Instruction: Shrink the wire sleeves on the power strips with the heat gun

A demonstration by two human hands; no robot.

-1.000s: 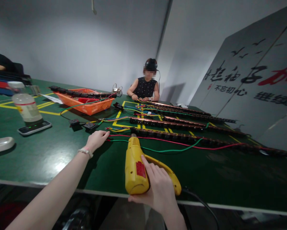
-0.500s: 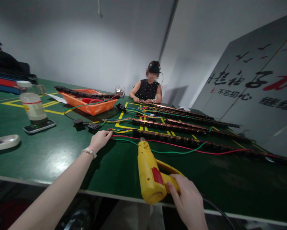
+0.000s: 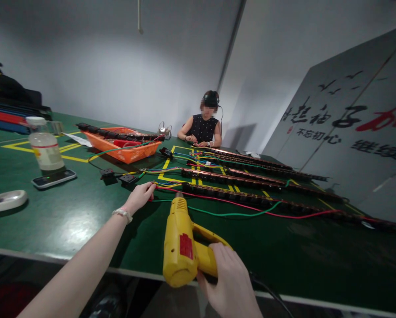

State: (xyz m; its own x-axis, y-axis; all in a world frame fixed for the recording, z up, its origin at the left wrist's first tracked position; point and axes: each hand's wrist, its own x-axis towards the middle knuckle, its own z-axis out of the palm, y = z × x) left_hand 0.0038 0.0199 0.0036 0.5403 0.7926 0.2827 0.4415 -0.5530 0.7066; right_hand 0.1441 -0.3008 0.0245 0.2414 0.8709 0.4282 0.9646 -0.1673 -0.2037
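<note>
A yellow heat gun (image 3: 179,247) with a red patch is gripped by its handle in my right hand (image 3: 231,280). Its nozzle points away from me, toward the wires left of the nearest long black strip (image 3: 231,192). My left hand (image 3: 141,196) is closed in a pinch on the ends of the wires (image 3: 169,184) that come out of that strip. Blue and yellow wires run from my fingertips to the strip; a red wire (image 3: 237,202) and a green wire (image 3: 231,214) trail off to the right from there. Small black connectors (image 3: 128,179) lie just beyond my left hand.
An orange basket (image 3: 125,153) with a black strip across it stands farther back. At left are a bottle (image 3: 46,148), a phone-like device (image 3: 54,179) and a white ring-shaped object (image 3: 7,200). More strips (image 3: 250,179) lie beyond. A person (image 3: 202,126) sits across the table (image 3: 95,221).
My right hand has moved left with the heat gun, bringing its nozzle closer to my left hand. My left hand stays at the wire ends. The view has shifted slightly.
</note>
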